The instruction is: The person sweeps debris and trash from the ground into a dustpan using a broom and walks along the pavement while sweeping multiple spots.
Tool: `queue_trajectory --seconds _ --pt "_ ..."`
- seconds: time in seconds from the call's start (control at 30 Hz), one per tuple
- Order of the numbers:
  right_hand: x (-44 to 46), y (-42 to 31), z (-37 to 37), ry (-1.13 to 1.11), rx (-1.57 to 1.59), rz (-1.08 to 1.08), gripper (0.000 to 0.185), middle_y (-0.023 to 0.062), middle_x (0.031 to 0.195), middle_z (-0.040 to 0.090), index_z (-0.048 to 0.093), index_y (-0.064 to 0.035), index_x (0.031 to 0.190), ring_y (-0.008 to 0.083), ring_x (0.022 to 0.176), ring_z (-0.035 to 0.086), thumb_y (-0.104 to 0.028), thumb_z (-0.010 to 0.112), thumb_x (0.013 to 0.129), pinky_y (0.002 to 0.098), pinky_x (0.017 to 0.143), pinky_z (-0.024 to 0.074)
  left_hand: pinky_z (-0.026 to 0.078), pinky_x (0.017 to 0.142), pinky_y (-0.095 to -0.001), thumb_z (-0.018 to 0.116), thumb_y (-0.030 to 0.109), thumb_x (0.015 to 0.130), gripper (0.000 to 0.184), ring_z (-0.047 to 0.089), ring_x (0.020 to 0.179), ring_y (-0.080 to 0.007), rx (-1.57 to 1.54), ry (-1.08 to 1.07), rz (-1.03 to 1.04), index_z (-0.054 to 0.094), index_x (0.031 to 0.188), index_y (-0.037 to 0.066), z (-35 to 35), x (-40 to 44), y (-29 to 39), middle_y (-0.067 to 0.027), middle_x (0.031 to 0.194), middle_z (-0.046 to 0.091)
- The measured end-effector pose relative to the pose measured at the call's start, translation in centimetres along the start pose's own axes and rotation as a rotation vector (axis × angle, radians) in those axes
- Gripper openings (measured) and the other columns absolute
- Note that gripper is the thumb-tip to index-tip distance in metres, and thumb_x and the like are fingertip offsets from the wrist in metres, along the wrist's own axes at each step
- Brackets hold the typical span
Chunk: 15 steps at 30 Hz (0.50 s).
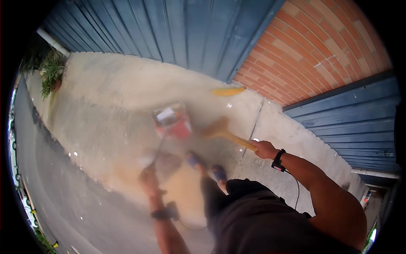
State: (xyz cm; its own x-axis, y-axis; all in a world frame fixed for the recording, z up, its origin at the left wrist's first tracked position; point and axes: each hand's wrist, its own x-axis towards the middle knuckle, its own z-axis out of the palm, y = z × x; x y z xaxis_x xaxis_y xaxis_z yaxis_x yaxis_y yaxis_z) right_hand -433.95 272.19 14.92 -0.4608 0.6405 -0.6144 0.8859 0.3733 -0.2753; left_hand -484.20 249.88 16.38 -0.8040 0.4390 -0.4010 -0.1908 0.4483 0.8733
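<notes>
My right hand (265,150) is wrapped round the yellow handle of a short broom (240,141), whose brown, blurred head points left, close above the concrete. Left of the broom head is a red dustpan-like container (181,129) with a white piece and darker bits in it. A thin rod (160,149) runs from the container down to my left hand (149,180). That hand is hazy, but its fingers look closed round the rod's end. Haze hides whether the container touches the ground.
Concrete ground (105,110) carries small white scraps. A long yellow object (228,91) lies by the blue corrugated metal wall (177,34). A brick wall (304,55) stands at the right, a potted plant (51,74) far left. My sandalled feet (220,173) are below the broom.
</notes>
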Motion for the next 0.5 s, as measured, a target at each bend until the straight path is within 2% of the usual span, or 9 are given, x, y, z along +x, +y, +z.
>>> queue_trajectory --seconds 0.07,0.17,0.27,0.37,0.47,0.5 --pt "1.4 -0.4 -2.5 -0.029 -0.107 -0.059 0.067 0.0184 0.100 0.068 0.041 -0.0103 0.149 0.0382 0.092 0.067 -0.016 0.064 0.087 0.0488 0.081 0.0515 0.021 0.037 -0.0219 0.067 0.012 0.093 0.009 0.031 0.041 0.0001 0.029 -0.030 0.037 0.064 0.087 0.007 1.5 2.9 1.3 0.0104 0.055 0.040" --pt "3.8 0.1 -5.4 0.027 -0.161 -0.144 0.068 0.0155 0.098 0.067 0.041 -0.0109 0.150 0.0371 0.088 0.067 -0.016 0.065 0.087 0.0498 0.079 0.0512 0.021 0.037 -0.0218 0.067 0.013 0.093 0.009 0.031 0.041 0.0002 0.068 -0.110 0.113 0.062 0.088 0.007 3.2 7.1 1.8 0.0104 0.055 0.040" --pt "7.4 1.7 -6.9 -0.012 -0.264 -0.125 0.073 0.0153 0.107 0.067 0.040 -0.0107 0.150 0.0352 0.096 0.066 -0.015 0.071 0.085 0.0486 0.084 0.0512 0.021 0.037 -0.0217 0.067 0.013 0.093 0.009 0.030 0.041 0.0002 0.065 -0.170 0.088 0.062 0.090 0.007 4.7 10.7 1.9 0.0102 0.055 0.039" --pt "10.6 4.8 -6.5 0.074 -0.417 -0.013 0.073 0.0117 0.117 0.064 0.042 -0.0121 0.150 0.0319 0.109 0.061 -0.017 0.072 0.083 0.0496 0.086 0.0503 0.022 0.037 -0.0218 0.066 0.013 0.094 0.009 0.030 0.041 -0.0005 0.094 -0.185 0.026 0.061 0.089 0.007 6.6 12.0 4.6 0.0092 0.055 0.039" --pt "14.6 9.3 -4.3 0.017 -0.489 0.394 0.066 0.0091 0.126 0.061 0.050 -0.0121 0.143 0.0312 0.120 0.054 -0.021 0.073 0.081 0.0521 0.090 0.0488 0.022 0.039 -0.0227 0.065 0.013 0.095 0.013 0.029 0.042 -0.0021 0.129 -0.159 -0.002 0.057 0.085 0.010 6.6 13.3 6.7 0.0075 0.055 0.037" --pt "16.0 10.4 -3.3 -0.011 -0.466 0.406 0.064 0.0095 0.126 0.060 0.052 -0.0118 0.140 0.0319 0.120 0.054 -0.022 0.074 0.080 0.0532 0.091 0.0486 0.023 0.039 -0.0226 0.065 0.014 0.096 0.013 0.028 0.042 -0.0022 0.134 -0.164 -0.024 0.057 0.085 0.011 6.3 13.7 6.7 0.0077 0.055 0.036"
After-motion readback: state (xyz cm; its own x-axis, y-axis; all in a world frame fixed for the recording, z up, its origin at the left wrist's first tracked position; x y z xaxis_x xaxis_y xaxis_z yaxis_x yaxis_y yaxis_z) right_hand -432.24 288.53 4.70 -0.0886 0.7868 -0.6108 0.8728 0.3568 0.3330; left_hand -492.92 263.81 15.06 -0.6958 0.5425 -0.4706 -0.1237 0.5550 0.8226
